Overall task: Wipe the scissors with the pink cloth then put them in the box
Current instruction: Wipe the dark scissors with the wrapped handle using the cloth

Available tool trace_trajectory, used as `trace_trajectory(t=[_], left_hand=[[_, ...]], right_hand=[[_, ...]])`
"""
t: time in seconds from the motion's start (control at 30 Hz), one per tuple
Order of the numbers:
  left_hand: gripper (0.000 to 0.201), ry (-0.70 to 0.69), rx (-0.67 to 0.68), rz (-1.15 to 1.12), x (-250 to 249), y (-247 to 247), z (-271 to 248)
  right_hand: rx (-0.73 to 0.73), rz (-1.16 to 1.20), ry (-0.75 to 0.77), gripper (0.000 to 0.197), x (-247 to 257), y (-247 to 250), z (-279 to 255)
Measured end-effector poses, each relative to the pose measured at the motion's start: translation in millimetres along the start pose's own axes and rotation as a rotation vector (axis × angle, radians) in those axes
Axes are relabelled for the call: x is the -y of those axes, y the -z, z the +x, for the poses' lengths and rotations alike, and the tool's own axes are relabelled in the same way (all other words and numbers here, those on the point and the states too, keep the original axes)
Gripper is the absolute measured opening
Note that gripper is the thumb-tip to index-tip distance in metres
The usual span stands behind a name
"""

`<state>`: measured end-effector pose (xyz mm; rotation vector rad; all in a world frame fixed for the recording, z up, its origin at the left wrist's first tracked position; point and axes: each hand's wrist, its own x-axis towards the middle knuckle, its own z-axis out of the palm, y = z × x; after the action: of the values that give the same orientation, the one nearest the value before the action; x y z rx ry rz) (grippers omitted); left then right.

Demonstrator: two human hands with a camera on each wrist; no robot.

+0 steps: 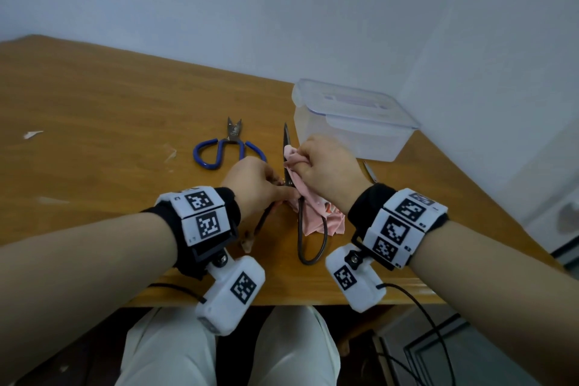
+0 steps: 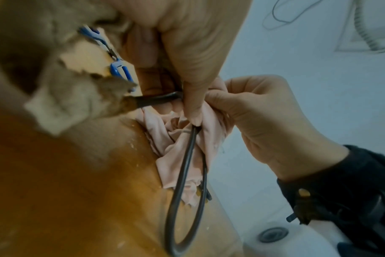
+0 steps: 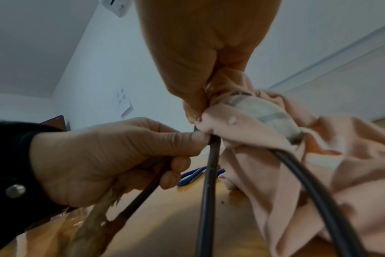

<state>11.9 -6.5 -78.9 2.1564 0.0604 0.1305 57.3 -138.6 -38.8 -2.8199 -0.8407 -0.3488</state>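
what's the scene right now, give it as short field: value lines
left hand: left hand grips the black scissors near the handle loops
right hand: right hand bunches the pink cloth round the blade
black scissors: on the table, tip pointing away from the person
blue scissors: lying untouched to the left, blades slightly apart
box: clear plastic, lid on, behind the right hand
stage: wiping, nothing boxed yet

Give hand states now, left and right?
Left hand: fingers gripping the dark scissors by a handle.
Right hand: fingers gripping the cloth around the blade.
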Motion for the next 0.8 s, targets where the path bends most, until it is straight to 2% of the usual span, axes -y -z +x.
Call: trace_trajectory(t=[0.13, 0.27, 0.3, 0.4, 0.47, 0.5, 0.57, 0.67, 0.8], left_hand=[[0.043, -0.042, 0.002, 0.056, 0.4, 0.3, 1.4], [0.055, 0.011, 0.028, 0.009, 9.2, -0.5, 2.0], [0.056, 0.031, 0.027, -0.017, 10.4, -0.9, 1.9], [0.053, 0.063, 0.028, -0.054, 8.1, -1.5, 3.1], [0.053, 0.061, 0.046, -0.051, 4.6, -2.4, 4.6], [0.053, 0.060, 0.051, -0.050, 3.8, -2.9, 5.6], [0.050, 0.070, 0.044, -0.044, 2.9, -4.1, 7.0], [0.052, 0.082, 0.029, -0.030, 3.0, -5.5, 7.8], [0.049, 0.053, 0.031, 0.023, 0.6, -5.6, 7.2]], right_hand=[[0.031, -0.139, 0.101, 0.020, 4.0, 4.0, -1.0], [0.151, -0.146, 0.283, 0.013, -2.9, 8.2, -8.3], [0.152, -0.076, 0.276, 0.009, -7.7, 8.2, -10.2], [0.061, 0.318, -0.039, 0.018, -21.9, 11.2, -11.1], [-0.001, 0.432, -0.150, 0.009, -25.9, 13.1, -10.1], [-0.015, 0.434, -0.153, 0.008, -25.3, 14.5, -9.4], [-0.037, 0.383, -0.130, 0.022, -21.6, 14.9, -8.2], [-0.077, 0.262, -0.062, 0.014, -17.2, 12.5, -5.7], [-0.035, 0.302, -0.068, 0.018, -11.4, 7.1, -4.6]])
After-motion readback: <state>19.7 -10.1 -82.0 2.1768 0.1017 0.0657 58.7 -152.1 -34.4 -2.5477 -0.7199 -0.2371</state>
